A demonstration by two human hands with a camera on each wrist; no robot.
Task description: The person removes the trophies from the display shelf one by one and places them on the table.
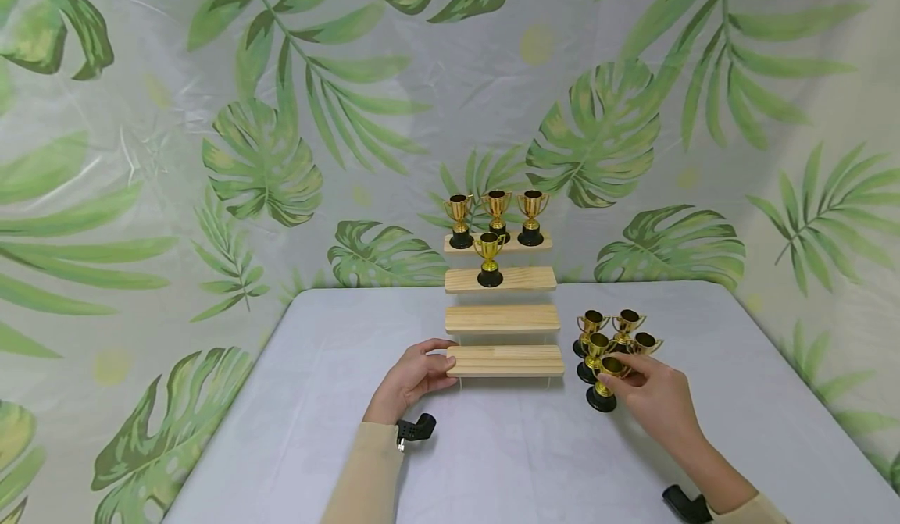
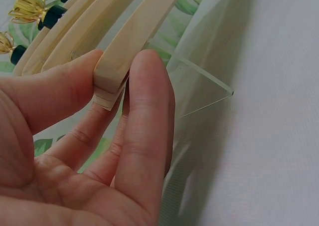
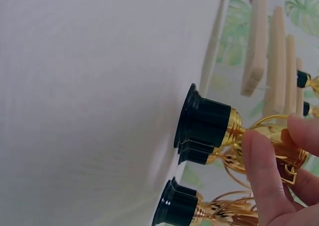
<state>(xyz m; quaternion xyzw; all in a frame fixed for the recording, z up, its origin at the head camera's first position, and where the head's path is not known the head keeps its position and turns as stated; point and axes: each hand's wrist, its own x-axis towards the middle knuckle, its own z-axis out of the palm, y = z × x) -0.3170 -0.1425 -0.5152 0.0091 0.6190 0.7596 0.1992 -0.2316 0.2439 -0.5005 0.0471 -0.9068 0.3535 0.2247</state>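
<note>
The gold trophy with the black base is at the near end of a cluster on the right side of the table, pinched between the thumb and fingers of the right hand; these fingers cover part of its cup, and whether its base touches the cloth is hard to tell. Just beyond it stand four other trophies, overlapping so that several bases are partly hidden. To the left, the left hand grips the left end of the lowest step of a wooden stand, thumb on one side and fingers on the other. The stand's clear support is thin and only faintly visible. On the second-highest step, a single trophy partly blocks the middle one of three trophies on the far, top step. In the left wrist view, some trophies are cut off by the frame. The right sleeve runs out at the bottom edge; behind everything hangs a leaf-printed backdrop.
</note>
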